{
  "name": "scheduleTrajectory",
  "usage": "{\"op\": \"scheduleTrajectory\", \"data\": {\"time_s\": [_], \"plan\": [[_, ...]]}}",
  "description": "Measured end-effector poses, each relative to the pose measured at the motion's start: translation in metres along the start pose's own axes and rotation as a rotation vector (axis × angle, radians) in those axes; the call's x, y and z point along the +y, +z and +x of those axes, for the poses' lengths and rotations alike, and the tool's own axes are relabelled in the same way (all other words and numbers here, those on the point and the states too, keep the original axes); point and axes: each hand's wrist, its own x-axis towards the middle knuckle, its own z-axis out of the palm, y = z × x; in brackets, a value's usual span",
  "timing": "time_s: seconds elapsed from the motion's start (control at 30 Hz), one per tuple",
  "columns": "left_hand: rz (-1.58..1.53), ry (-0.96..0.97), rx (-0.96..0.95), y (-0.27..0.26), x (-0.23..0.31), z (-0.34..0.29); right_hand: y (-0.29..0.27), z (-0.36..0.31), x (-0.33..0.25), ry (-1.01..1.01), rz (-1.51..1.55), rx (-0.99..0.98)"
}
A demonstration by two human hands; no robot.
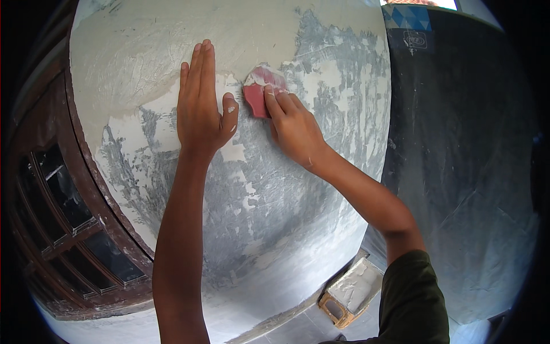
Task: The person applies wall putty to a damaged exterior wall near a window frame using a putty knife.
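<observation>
Before me is a wall, grey in its lower part, with cream-white filler smoothed over its upper part and ragged patches between. My left hand rests flat against it, fingers pointing up and thumb out, with a fleck of filler on the thumb. To its right, my right hand grips a red putty spreader. Wet filler coats the spreader's upper part, which lies at the wall near the lower border of the smooth coat. The palm side of my right hand is hidden.
At the left stands a brown wooden frame with dark glass panes. A dark sheet-like surface fills the right side. Down on the tiled floor, a container of white filler sits on a tan, worn stool-like support.
</observation>
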Motion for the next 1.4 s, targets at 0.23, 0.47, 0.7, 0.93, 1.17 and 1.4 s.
{"op": "scheduleTrajectory", "data": {"time_s": [0.23, 0.47, 0.7, 0.93, 1.17, 1.4], "plan": [[-0.045, -0.007, -0.010, 0.004, 0.002, 0.003, -0.019, 0.043, 0.037, 0.115, 0.080, 0.171], [-0.043, -0.014, -0.002, 0.002, -0.001, -0.001, 0.000, -0.010, -0.013, -0.018, 0.035, -0.061], [-0.047, 0.003, 0.005, 0.000, 0.000, 0.003, -0.026, 0.040, 0.024, 0.133, 0.086, 0.206], [-0.014, 0.002, 0.010, -0.002, 0.000, 0.001, -0.005, -0.025, -0.012, -0.045, 0.004, -0.055], [-0.057, 0.014, 0.017, 0.001, -0.002, 0.004, -0.024, 0.031, 0.025, 0.150, 0.029, 0.091], [-0.062, 0.004, 0.016, 0.002, -0.002, 0.001, 0.000, -0.027, -0.020, -0.041, 0.000, -0.017]]}}
